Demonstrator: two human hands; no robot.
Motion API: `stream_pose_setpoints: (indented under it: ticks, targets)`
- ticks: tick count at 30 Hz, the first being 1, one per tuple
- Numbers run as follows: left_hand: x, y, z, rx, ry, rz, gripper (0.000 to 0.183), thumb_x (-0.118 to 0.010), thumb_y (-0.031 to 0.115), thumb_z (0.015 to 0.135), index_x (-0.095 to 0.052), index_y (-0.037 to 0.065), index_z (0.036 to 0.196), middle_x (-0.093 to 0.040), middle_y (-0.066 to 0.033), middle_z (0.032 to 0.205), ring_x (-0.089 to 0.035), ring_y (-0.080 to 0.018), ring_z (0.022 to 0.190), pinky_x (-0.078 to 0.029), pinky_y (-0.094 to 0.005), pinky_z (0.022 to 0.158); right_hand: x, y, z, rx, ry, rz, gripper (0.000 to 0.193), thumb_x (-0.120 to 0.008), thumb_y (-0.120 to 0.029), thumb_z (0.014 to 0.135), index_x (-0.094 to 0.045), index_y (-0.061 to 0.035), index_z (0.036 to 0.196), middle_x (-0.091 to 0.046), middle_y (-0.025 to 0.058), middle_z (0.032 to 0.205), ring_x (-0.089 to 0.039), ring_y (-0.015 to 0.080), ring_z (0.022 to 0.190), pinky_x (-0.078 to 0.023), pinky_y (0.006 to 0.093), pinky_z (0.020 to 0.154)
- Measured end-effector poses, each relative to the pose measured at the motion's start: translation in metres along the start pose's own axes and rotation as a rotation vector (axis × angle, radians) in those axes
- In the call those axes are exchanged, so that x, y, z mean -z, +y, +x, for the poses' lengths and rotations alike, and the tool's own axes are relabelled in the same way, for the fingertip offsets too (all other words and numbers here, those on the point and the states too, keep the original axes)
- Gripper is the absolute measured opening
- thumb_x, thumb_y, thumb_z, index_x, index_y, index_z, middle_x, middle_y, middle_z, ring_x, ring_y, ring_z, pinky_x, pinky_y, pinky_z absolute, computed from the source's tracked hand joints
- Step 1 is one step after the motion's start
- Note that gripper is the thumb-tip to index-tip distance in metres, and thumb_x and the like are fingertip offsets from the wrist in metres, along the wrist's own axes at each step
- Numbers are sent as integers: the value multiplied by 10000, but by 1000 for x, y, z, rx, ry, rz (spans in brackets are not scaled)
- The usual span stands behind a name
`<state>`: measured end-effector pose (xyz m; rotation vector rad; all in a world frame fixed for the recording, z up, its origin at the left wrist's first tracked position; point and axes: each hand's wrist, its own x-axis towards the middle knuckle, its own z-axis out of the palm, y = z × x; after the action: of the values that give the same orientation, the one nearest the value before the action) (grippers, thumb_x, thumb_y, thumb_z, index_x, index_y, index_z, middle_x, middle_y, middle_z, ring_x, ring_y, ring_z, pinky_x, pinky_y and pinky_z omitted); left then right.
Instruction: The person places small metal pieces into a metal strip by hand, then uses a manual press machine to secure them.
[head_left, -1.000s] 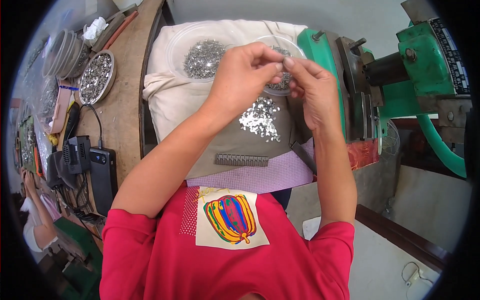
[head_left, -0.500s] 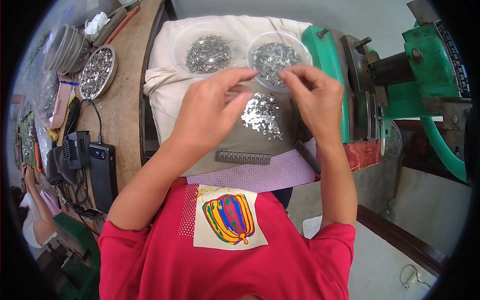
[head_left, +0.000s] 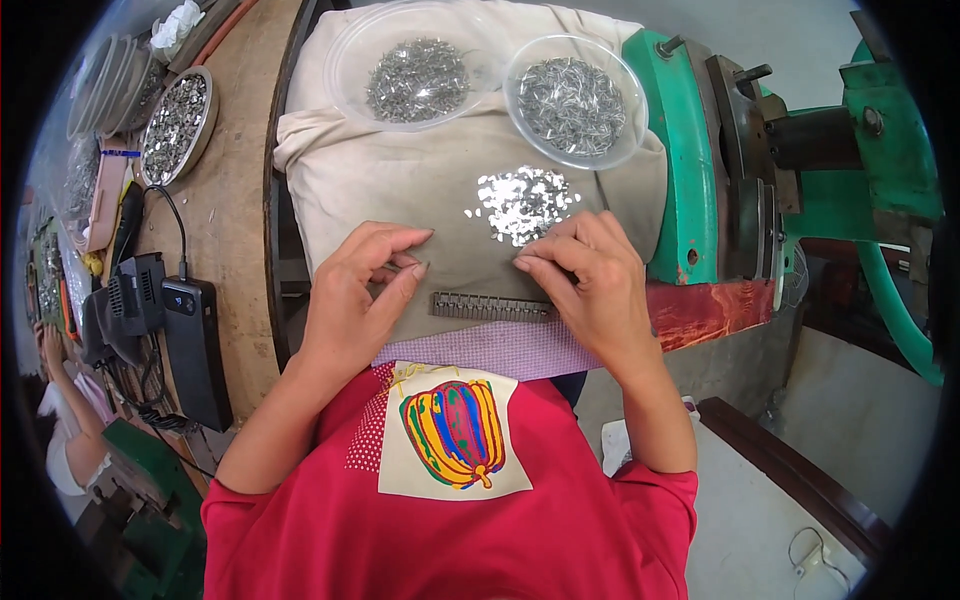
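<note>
A dark toothed metal strip (head_left: 490,307) lies on the cloth in front of my body, between my two hands. To its left hovers my left hand (head_left: 358,290), thumb and index finger apart and nothing visible in them. My right hand (head_left: 597,280) is above the strip's right end, thumb and index finger pinched together. Whatever is in that pinch is too small or hidden to make out. Just beyond the right fingertips, a loose pile of small shiny metal pieces (head_left: 522,203) is spread on the grey-brown cloth (head_left: 440,185).
Two clear plastic bowls stand at the back, the left bowl (head_left: 343,100) and right bowl (head_left: 640,120) holding small metal parts. A green machine (head_left: 685,190) borders the right. On the wooden bench (head_left: 245,210) at left are a dish (head_left: 210,125) of metal bits and a black power bank (head_left: 197,350).
Both hands have come back from the bowls toward my body, the left moving left. The right fingers have left the right bowl's edge and now sit low beside the pile.
</note>
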<state>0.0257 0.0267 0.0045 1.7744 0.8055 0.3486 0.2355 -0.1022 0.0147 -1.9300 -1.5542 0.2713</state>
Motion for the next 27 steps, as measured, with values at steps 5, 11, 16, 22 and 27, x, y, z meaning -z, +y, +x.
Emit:
stream_pose_setpoints:
  ticks: [5, 11, 16, 22, 27]
  targets:
    - [-5, -6, 3, -72, 43, 20, 301, -656, -22, 872, -661, 14, 1170, -632, -90, 1080, -645, -143, 858, -522, -257, 723, 8, -2, -8, -137, -152, 192, 82, -757, -111, 811, -740, -37, 845, -615, 64, 787, -548, 257, 788, -449, 364, 711]
    - [-4, -6, 5, -103, 40, 44, 315, -652, -44, 855, -669, 23, 1163, -619, -81, 1087, -625, -128, 844, -507, -241, 696, 7, -2, -11, -143, -233, 201, 103, -767, -133, 800, -758, -47, 856, -608, 59, 835, -544, 242, 828, -450, 360, 740]
    - [-4, -7, 5, -103, 33, 42, 326, -648, -52, 846, -675, 28, 1161, -614, -77, 1087, -611, -118, 848, -491, -231, 692, 4, -5, -12, -144, -236, 184, 119, -782, -141, 777, -768, -59, 862, -602, 48, 858, -540, 243, 842, -451, 358, 751]
    - [-3, -8, 5, -109, 29, 37, 334, -646, -53, 844, -673, 31, 1167, -613, -77, 1091, -612, -120, 844, -490, -232, 692, -1, -8, -13, -136, -194, 123, 145, -817, -157, 730, -772, -74, 841, -583, 38, 839, -525, 246, 848, -439, 356, 752]
    - [-2, -10, 5, -107, 17, 36, 343, -645, -55, 844, -674, 40, 1172, -612, -77, 1107, -615, -121, 848, -491, -232, 692, 2, -9, -14, -150, -180, 78, 137, -820, -163, 728, -774, -82, 828, -568, 32, 831, -505, 242, 858, -426, 354, 751]
